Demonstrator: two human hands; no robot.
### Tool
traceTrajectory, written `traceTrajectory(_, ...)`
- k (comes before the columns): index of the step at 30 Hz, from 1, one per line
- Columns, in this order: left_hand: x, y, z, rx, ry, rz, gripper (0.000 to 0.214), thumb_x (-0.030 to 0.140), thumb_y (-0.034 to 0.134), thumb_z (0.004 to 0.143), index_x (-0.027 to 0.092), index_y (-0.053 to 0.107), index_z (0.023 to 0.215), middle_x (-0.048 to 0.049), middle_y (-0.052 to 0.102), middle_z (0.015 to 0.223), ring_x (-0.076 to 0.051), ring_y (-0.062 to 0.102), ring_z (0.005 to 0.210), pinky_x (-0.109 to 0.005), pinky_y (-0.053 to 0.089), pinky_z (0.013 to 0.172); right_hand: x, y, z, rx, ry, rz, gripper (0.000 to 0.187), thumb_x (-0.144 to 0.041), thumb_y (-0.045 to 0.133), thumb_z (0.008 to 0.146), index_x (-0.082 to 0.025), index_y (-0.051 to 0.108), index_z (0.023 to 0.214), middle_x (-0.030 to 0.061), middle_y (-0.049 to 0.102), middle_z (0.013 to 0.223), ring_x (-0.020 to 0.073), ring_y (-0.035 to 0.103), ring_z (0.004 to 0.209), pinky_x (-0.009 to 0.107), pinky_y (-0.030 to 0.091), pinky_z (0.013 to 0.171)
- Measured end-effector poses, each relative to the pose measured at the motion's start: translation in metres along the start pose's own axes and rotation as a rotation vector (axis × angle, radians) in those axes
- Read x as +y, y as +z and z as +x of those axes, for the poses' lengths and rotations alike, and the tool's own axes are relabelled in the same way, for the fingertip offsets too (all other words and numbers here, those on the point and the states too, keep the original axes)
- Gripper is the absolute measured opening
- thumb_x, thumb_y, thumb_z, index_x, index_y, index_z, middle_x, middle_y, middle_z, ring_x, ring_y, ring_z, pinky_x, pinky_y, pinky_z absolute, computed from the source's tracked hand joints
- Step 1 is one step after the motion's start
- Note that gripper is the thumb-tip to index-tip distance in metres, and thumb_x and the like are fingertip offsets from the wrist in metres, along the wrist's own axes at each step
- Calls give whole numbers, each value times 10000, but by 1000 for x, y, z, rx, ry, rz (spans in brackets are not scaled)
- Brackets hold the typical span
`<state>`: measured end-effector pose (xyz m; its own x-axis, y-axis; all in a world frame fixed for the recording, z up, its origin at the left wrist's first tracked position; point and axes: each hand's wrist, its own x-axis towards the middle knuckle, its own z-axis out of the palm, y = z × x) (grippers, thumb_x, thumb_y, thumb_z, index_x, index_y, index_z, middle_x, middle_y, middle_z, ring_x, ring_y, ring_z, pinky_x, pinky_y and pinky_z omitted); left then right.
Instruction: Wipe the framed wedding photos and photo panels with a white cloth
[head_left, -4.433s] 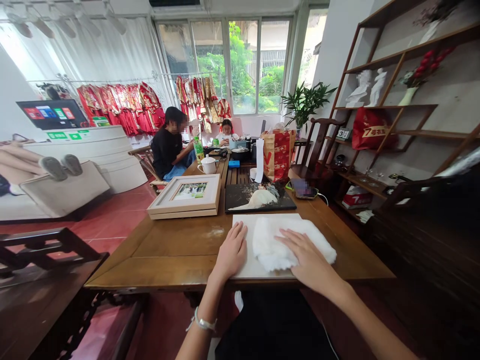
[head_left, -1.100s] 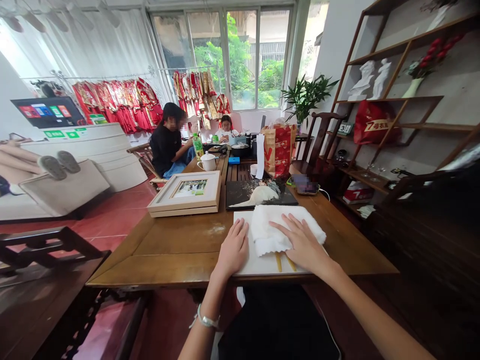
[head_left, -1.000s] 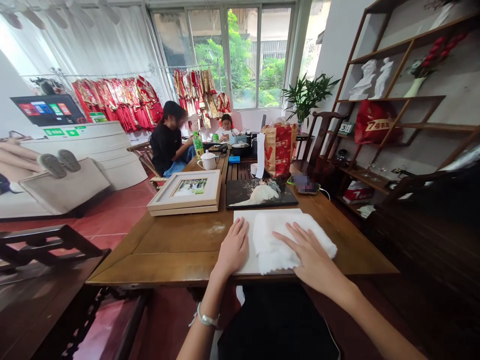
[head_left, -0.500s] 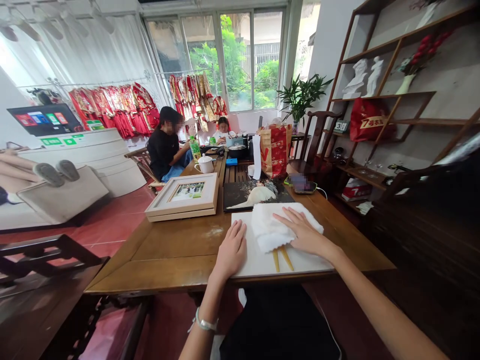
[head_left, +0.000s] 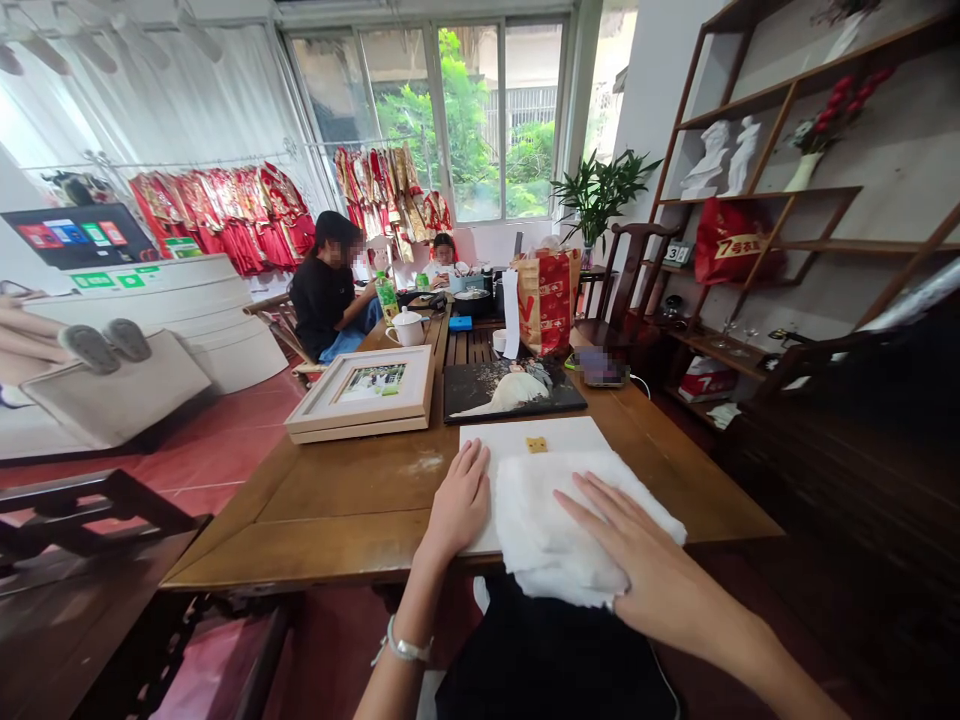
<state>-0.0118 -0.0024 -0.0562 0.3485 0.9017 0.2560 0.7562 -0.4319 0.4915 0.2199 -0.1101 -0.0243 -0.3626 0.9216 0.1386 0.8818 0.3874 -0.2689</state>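
Observation:
A flat white board [head_left: 574, 432] lies at the near edge of the table, with a small gold-coloured piece [head_left: 536, 444] showing near its far side. My left hand [head_left: 459, 505] rests flat on the board's left edge, fingers stretched out. Under my right hand [head_left: 626, 555] is a folded white towel [head_left: 532, 525]; the palm presses on it with the fingers spread. The towel covers much of the board and hangs over its near edge. Whatever lies beneath the cloth is hidden.
Beyond the board are a dark picture panel [head_left: 480, 385], a framed photo [head_left: 360, 395] and a phone [head_left: 600, 367]. A paper bag [head_left: 551, 300], a lidded white cup [head_left: 409, 327] and a bottle [head_left: 387, 298] stand farther back. A person in black [head_left: 326, 290] sits at the left side.
My right hand has drawn the towel toward me, down over the board's near edge. The far gold piece is uncovered, and two gold strips are now hidden. My left hand stays put.

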Motion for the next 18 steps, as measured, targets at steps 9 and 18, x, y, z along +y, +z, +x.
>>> traceTrajectory(9, 1, -2, 0, -6, -6, -16, 435, 209, 305, 895, 154, 432, 1308, -77, 325, 1441, -196, 233, 1352, -408, 241, 1103, 56, -7, 70, -3, -11, 15, 824, -74, 419, 570, -248, 342, 1372, 67, 339, 1441, 255, 214, 1350, 615, 2, 1053)
traceTrajectory(18, 2, -2, 0, -16, -10, -14, 440, 201, 315, 891, 122, 429, 1309, -92, 325, 1440, -192, 225, 1355, -380, 229, 1109, 38, -7, 71, 49, -8, -63, 809, -36, 392, 619, -238, 293, 1397, 38, 300, 1465, 220, 179, 1363, 502, 100, 1113)
